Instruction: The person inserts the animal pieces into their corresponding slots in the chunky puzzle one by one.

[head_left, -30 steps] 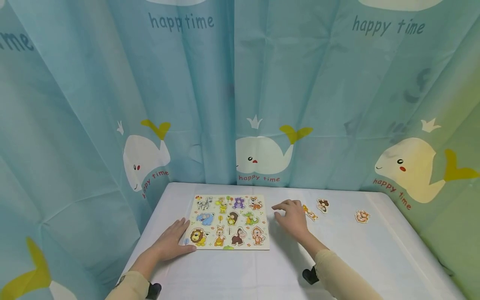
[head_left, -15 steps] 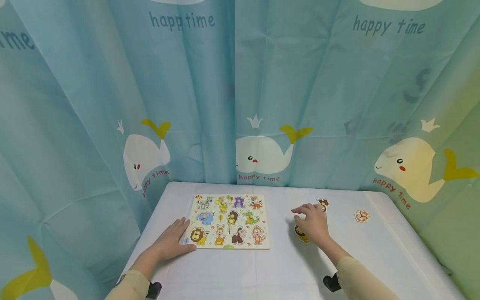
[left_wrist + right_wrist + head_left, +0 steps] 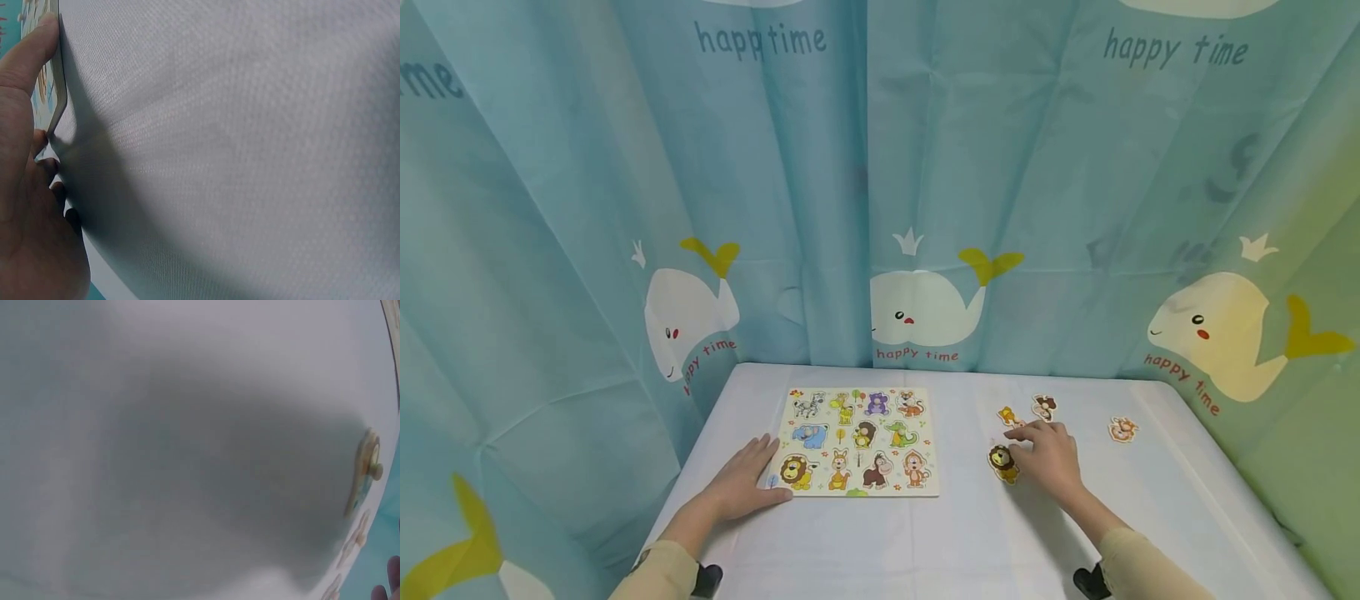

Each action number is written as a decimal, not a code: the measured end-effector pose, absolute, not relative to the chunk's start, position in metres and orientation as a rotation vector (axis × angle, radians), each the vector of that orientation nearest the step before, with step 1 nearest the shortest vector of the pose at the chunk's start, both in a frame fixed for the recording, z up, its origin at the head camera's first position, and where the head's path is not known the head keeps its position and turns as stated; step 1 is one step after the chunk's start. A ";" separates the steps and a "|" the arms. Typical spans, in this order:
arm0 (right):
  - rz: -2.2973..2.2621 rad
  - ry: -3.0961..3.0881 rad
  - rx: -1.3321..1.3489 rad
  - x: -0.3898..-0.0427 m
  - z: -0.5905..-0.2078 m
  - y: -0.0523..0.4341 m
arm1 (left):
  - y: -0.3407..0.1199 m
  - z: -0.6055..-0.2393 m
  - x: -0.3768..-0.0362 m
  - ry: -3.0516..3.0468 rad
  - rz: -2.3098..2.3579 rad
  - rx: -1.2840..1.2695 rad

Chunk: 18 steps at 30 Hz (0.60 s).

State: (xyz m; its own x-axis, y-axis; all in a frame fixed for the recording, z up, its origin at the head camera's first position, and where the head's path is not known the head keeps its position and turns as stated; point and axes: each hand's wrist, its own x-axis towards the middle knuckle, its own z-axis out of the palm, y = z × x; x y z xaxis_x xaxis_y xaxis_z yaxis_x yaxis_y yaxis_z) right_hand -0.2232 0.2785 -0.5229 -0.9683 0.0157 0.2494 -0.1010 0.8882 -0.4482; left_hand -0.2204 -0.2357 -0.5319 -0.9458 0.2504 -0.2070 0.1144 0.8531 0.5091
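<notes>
An animal puzzle board (image 3: 857,442) lies flat on the white table (image 3: 925,533). My left hand (image 3: 741,485) rests flat on the cloth at the board's near-left corner. In the left wrist view its thumb (image 3: 31,56) lies along the board's edge (image 3: 60,94). My right hand (image 3: 1047,457) hovers low over the table to the right of the board, fingers relaxed and holding nothing. A lion piece (image 3: 1002,463) lies just left of it, by the thumb. In the blurred right wrist view the lion piece (image 3: 365,472) shows edge-on with a small peg.
A small orange piece (image 3: 1009,415) and a brown piece (image 3: 1043,407) lie just beyond my right hand. A monkey piece (image 3: 1122,429) sits farther right. Blue whale-print curtains (image 3: 880,208) close in the table at the back and on both sides.
My right hand has moved from the board's right edge rightward to the loose pieces, and the lion piece now lies on the table beside it. The left hand has stayed put.
</notes>
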 end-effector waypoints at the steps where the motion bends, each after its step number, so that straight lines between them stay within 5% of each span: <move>1: 0.680 -2.813 0.068 -0.222 -0.524 0.280 | -0.236 -0.532 -0.220 2.762 0.736 0.277; 18: 0.663 -2.857 0.078 -0.210 -0.536 0.281 | -0.235 -0.532 -0.221 2.757 0.719 0.272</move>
